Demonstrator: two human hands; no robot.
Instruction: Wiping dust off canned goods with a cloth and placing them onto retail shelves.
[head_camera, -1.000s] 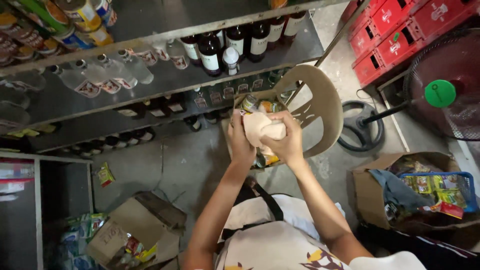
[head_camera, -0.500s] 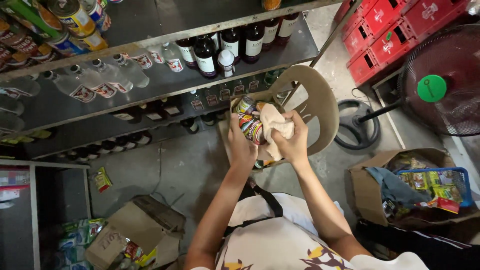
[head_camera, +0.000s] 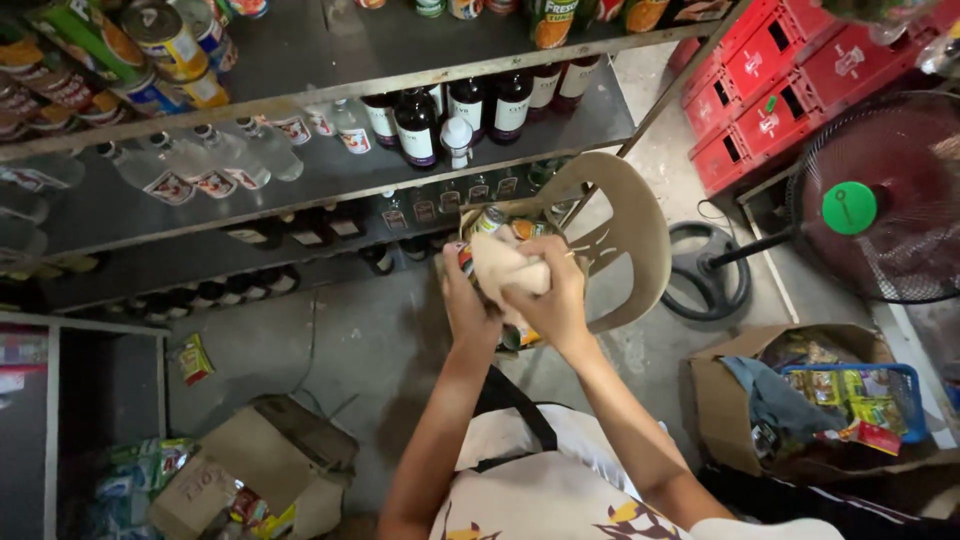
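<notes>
We held a can (head_camera: 467, 262) in our left hand (head_camera: 470, 312), fingers closed around it, just above the chair (head_camera: 632, 240). Our right hand (head_camera: 552, 300) pressed a cloth (head_camera: 505, 265) on the can, fingers gripping the cloth. To wipe well, we judged the can should turn slowly under firm pressure. The shelf (head_camera: 330, 170) edge stood close beyond the chair; the floor (head_camera: 370, 350) before it was open.

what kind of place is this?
Looks like a small shop or its stockroom: metal shelves lined with bottles and cans, red crates stacked by the wall, and a cardboard box of packaged goods on the floor.
</notes>
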